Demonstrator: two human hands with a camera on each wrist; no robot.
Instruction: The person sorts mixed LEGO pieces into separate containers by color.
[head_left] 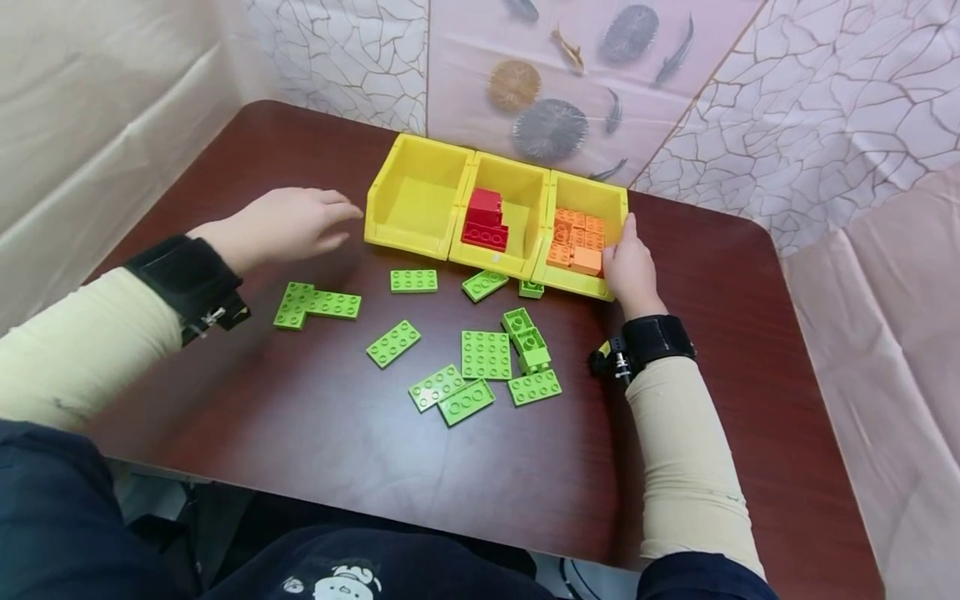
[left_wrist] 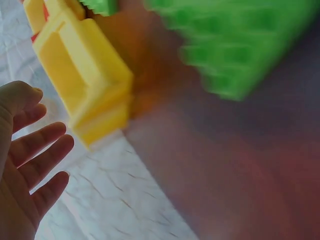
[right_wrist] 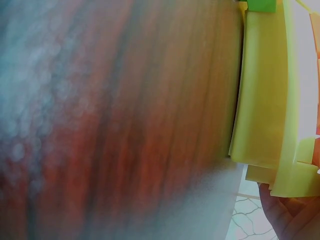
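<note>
Three yellow bins stand joined in a row at the back of the table. Red building blocks lie in the middle bin and orange building blocks in the right one; the left bin is bare. My right hand grips the right bin by its outer side wall, thumb at the rim and fingers along the outside. To the left of the row, my left hand hovers with its fingers loosely extended and spread. The left wrist view shows a gap between that hand and the left bin.
Several green building blocks lie scattered on the brown table in front of the bins. Two green blocks form an L shape below my left hand. A patterned cloth hangs behind the table.
</note>
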